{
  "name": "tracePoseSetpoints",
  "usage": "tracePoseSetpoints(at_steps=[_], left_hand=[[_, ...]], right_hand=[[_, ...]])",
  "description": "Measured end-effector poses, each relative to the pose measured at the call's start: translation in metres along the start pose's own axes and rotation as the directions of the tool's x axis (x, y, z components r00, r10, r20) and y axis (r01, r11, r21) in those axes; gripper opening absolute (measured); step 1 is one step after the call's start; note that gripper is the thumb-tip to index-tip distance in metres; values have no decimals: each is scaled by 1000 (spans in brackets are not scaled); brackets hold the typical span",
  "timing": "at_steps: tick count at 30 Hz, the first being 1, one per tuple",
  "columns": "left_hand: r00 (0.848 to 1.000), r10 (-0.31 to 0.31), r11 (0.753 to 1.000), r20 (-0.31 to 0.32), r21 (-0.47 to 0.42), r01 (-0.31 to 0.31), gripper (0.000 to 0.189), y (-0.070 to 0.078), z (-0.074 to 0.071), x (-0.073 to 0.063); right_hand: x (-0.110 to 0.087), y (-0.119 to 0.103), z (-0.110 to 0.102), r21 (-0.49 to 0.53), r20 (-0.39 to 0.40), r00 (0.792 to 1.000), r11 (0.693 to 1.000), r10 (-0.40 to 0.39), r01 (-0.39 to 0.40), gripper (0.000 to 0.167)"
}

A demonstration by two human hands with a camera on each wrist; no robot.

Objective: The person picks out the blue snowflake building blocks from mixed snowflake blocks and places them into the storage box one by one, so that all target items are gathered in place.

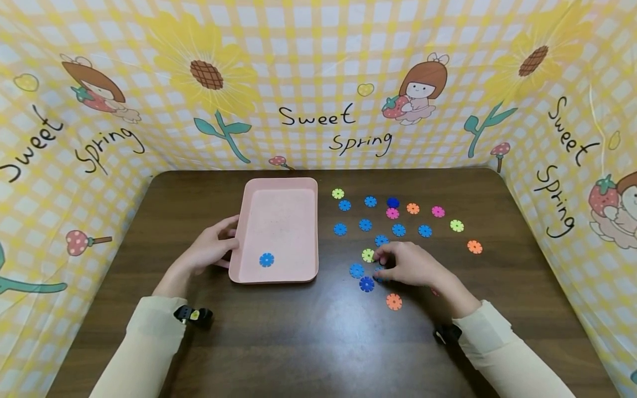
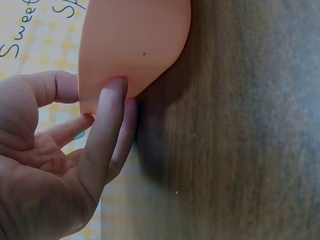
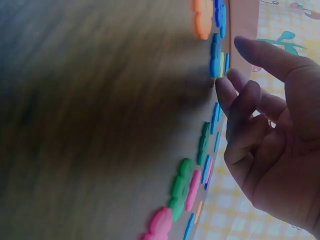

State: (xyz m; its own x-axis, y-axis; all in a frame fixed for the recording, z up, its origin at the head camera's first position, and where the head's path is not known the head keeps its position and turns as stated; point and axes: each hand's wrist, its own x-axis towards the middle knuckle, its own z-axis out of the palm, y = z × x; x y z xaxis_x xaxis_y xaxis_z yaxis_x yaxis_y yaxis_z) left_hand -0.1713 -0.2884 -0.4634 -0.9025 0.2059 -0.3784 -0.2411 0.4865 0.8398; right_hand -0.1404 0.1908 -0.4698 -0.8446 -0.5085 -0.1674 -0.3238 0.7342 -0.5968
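Observation:
On the table lies a pink tray (image 1: 281, 229), with one blue notched plastic disc (image 1: 266, 260) inside near its front. My left hand (image 1: 211, 243) grips the tray's left edge; in the left wrist view its fingers (image 2: 102, 120) press the outer wall and the thumb is at the rim. To the right of the tray, my right hand (image 1: 410, 264) hovers low over the scattered discs, thumb and fingertips apart. A blue disc (image 1: 380, 273) shows partly between them, flat on the table. A yellow-green disc (image 1: 368, 255) lies by the fingertips.
Several more discs are spread over the right side, including a dark blue one (image 1: 366, 284), an orange one (image 1: 394, 302) and a pink one (image 1: 438, 211). Green discs (image 3: 181, 189) show in the right wrist view. A patterned cloth (image 1: 318, 83) walls the table's back and sides.

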Motion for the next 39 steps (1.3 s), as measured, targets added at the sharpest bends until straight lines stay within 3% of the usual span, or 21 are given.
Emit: tracePoseSetpoints(at_steps=[23, 39], left_hand=[[1000, 0, 1000, -12, 0, 0, 73, 0, 1, 1], [1000, 0, 1000, -13, -1, 0, 73, -1, 1, 0]], right_hand=[[-3, 6, 2, -2, 46, 999, 1000, 27, -27, 28], [-2, 6, -3, 174, 61, 998, 984, 9, -20, 6]])
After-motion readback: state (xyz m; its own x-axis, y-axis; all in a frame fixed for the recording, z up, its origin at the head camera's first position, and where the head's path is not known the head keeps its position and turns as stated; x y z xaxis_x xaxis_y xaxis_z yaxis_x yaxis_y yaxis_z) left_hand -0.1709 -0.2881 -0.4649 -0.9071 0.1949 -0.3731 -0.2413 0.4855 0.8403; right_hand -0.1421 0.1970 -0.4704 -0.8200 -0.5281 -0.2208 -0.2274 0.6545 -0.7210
